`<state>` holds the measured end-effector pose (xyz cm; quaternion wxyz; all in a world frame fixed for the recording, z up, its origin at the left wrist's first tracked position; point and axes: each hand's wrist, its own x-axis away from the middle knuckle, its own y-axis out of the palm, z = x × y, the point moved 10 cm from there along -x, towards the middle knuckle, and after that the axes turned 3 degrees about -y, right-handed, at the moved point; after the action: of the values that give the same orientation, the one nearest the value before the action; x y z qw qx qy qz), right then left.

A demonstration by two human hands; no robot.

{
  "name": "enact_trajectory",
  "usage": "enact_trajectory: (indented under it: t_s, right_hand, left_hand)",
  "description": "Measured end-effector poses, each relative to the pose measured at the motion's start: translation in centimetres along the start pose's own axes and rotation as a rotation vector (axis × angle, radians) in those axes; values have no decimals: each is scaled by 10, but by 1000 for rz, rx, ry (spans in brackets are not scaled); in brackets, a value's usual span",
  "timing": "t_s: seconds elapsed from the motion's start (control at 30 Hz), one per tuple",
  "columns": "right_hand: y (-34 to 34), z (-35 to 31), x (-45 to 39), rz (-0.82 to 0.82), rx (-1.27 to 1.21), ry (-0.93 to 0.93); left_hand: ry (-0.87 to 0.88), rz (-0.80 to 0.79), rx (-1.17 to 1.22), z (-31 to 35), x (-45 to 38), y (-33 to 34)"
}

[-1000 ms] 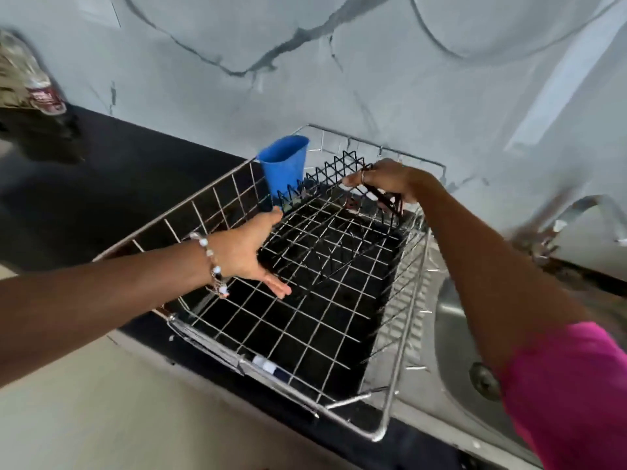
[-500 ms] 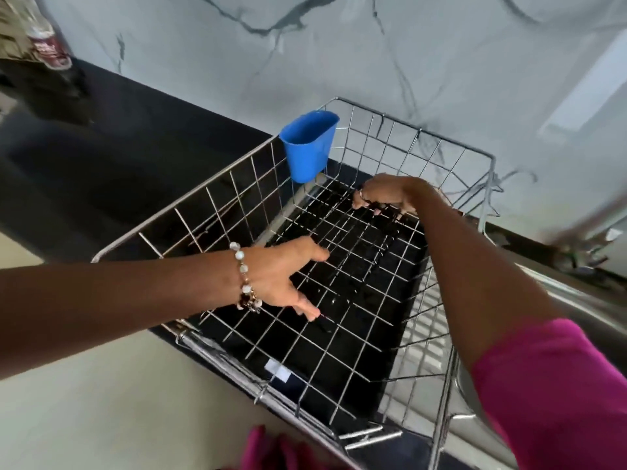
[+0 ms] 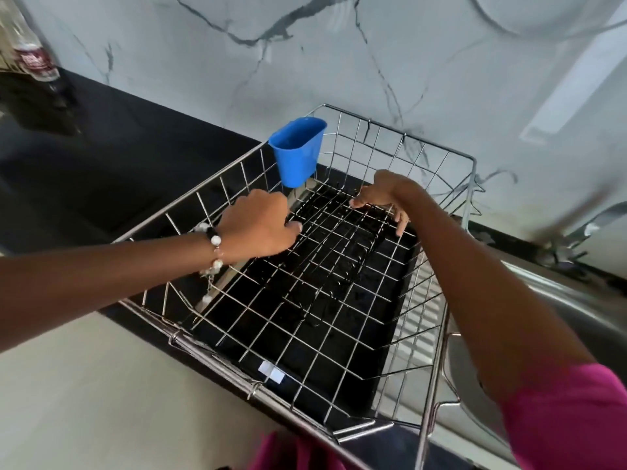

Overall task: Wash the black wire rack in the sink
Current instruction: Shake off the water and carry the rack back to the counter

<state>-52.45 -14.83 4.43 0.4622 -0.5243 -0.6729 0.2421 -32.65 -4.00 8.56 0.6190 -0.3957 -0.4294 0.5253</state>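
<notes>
Change: a second ago the black rack (image 3: pixel 325 252) was tilted up in both hands; now it lies flat inside the steel basket (image 3: pixel 437 361) under them.
Left hand (image 3: pixel 261 225): curled on the rack's near-left edge.
Right hand (image 3: pixel 381 196): fingers hooked over its far edge.
Sink (image 3: pixel 583 310): right of the right arm.
Meaning: the rack has yet to reach the sink.

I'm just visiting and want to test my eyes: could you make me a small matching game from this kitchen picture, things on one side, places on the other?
Things:
1. blue cup
2. bottle
3. tap
4. white label

Places:
A. far left on the counter
B. hung on the basket's far rim
C. near end of the basket floor
D. right, over the sink

Pairs: 1-B, 2-A, 3-D, 4-C
</notes>
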Motion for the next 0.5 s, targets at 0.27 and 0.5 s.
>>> enact_trajectory:
  t_s: [0.27, 0.5]
  right_hand:
    - [44, 15, 39, -171, -298, 145]
    - [41, 16, 52, -128, -393, 111]
  left_hand:
    - [-209, -348, 304, -17, -29, 50]
    - [-242, -374, 343, -21, -20, 63]
